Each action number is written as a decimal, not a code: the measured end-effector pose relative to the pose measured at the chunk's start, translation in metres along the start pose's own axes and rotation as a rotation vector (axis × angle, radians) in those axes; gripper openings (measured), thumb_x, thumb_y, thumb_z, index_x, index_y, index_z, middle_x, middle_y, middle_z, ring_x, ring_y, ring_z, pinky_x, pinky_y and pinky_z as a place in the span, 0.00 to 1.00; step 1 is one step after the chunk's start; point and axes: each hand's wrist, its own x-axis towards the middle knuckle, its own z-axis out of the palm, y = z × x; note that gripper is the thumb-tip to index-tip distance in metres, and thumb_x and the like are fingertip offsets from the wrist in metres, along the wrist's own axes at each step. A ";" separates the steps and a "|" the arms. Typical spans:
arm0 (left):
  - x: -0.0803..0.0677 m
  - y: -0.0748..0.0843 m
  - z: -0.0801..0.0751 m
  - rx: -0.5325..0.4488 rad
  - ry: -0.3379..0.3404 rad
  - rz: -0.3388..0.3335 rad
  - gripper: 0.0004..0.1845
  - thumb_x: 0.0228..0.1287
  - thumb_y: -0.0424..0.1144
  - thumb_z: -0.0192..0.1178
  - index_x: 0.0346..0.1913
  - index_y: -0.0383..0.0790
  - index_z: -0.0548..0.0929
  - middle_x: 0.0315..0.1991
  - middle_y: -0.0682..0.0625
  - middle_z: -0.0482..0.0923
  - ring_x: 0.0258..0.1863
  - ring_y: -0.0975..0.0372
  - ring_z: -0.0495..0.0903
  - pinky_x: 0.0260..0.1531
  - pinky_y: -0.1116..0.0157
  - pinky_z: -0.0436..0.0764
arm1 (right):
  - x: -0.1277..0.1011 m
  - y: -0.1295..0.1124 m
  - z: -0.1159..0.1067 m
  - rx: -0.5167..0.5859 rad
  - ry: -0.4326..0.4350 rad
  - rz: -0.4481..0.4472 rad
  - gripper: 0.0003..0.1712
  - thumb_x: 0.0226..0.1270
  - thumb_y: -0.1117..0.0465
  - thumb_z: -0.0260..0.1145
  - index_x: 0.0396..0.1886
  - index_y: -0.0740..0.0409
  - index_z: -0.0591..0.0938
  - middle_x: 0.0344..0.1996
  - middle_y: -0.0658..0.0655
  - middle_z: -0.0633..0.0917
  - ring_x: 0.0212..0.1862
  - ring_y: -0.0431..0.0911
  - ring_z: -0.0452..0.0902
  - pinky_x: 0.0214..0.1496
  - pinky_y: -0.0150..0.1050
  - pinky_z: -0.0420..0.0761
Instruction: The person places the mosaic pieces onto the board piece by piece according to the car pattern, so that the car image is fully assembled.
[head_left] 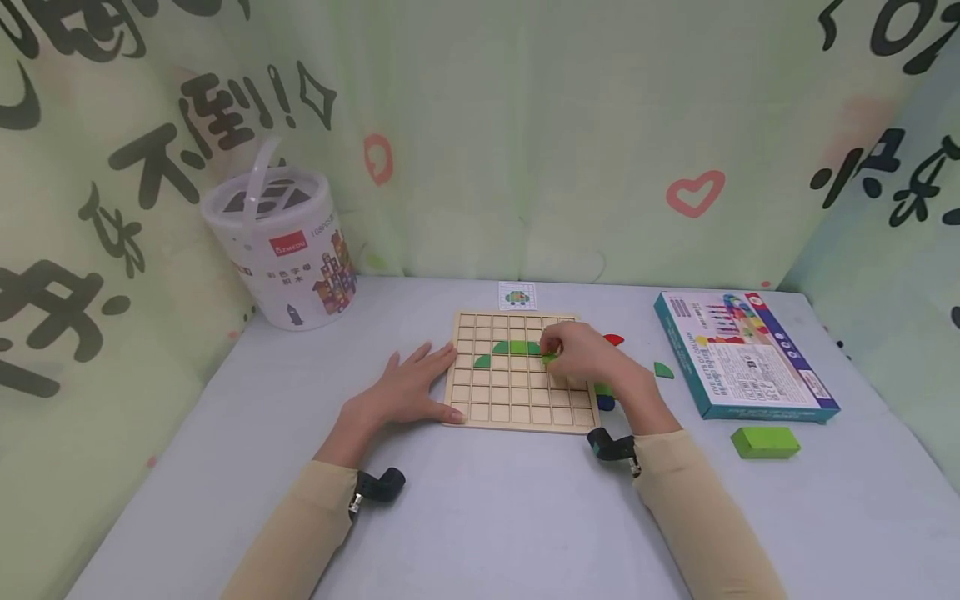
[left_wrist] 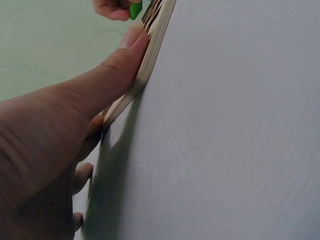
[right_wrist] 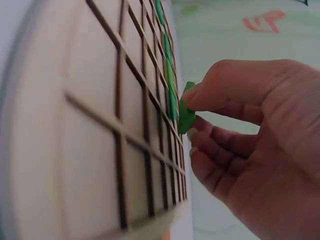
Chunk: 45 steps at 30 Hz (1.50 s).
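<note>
Pinching a small green piece [head_left: 550,357] between thumb and curled fingers, the right hand [head_left: 581,357] is hovering over the wooden grid board [head_left: 517,402], at its right-centre cells; in the right wrist view the green piece [right_wrist: 185,114] is sitting just off the board face [right_wrist: 90,150], touching or nearly touching, can't tell which. Left hand [head_left: 408,387] is lying flat on the table [head_left: 480,517] with fingers straight, thumb [left_wrist: 107,82] pressing against the board's left edge [left_wrist: 150,55], gripping nothing. Green pieces [head_left: 510,348] are already sitting in the board's upper rows, forming an arc. Right of the board: a red piece [head_left: 613,339], a green quarter-round piece [head_left: 663,370], a green block [head_left: 765,442], and a blue game box [head_left: 742,354] are lying well apart from it. A white bucket [head_left: 281,250] is standing at the far left, and a small pattern card [head_left: 517,295] is lying just behind the board.
</note>
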 end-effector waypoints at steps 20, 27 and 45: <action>0.004 0.005 -0.002 0.003 0.011 0.011 0.61 0.48 0.74 0.66 0.80 0.54 0.49 0.81 0.60 0.44 0.82 0.53 0.39 0.76 0.36 0.37 | 0.013 -0.037 0.026 -0.099 0.075 -0.188 0.15 0.61 0.71 0.63 0.42 0.56 0.90 0.38 0.52 0.82 0.41 0.46 0.74 0.43 0.38 0.77; 0.002 0.003 -0.002 0.006 0.004 -0.002 0.61 0.48 0.73 0.66 0.80 0.54 0.48 0.81 0.61 0.43 0.82 0.53 0.39 0.76 0.36 0.37 | 0.013 -0.041 0.030 -0.198 0.071 -0.165 0.15 0.64 0.69 0.63 0.46 0.55 0.90 0.38 0.51 0.82 0.38 0.45 0.73 0.37 0.34 0.74; 0.001 0.000 -0.001 0.002 0.006 0.007 0.61 0.48 0.73 0.66 0.80 0.53 0.49 0.81 0.59 0.44 0.82 0.51 0.40 0.75 0.35 0.38 | 0.009 -0.050 0.040 -0.261 0.164 -0.142 0.10 0.66 0.64 0.66 0.42 0.53 0.91 0.38 0.52 0.86 0.39 0.45 0.78 0.37 0.37 0.79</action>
